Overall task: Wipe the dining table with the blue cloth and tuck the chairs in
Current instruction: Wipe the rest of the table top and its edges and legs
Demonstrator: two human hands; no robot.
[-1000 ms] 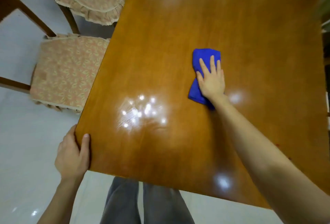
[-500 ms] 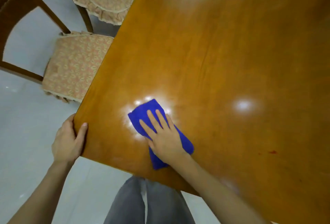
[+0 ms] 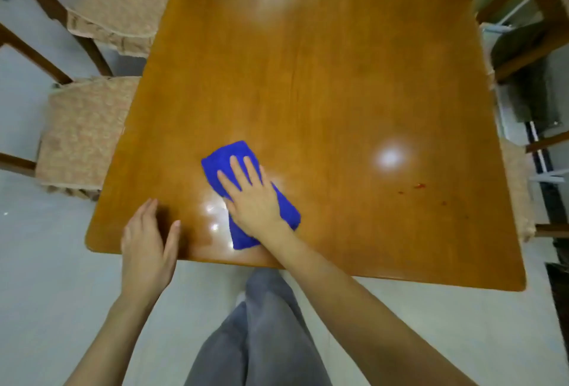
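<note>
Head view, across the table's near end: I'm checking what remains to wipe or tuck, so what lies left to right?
Left chair cushion → left hand → blue cloth → red specks → right chair cushion.

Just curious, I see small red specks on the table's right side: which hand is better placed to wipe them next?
Right, probably. The right hand lies flat on the blue cloth, nearer the red specks. The left hand rests at the near edge of the table, farther off, without cloth.

Wooden table (image 3: 338, 77) with blue cloth (image 3: 221, 158), red specks (image 3: 418, 185)
</note>
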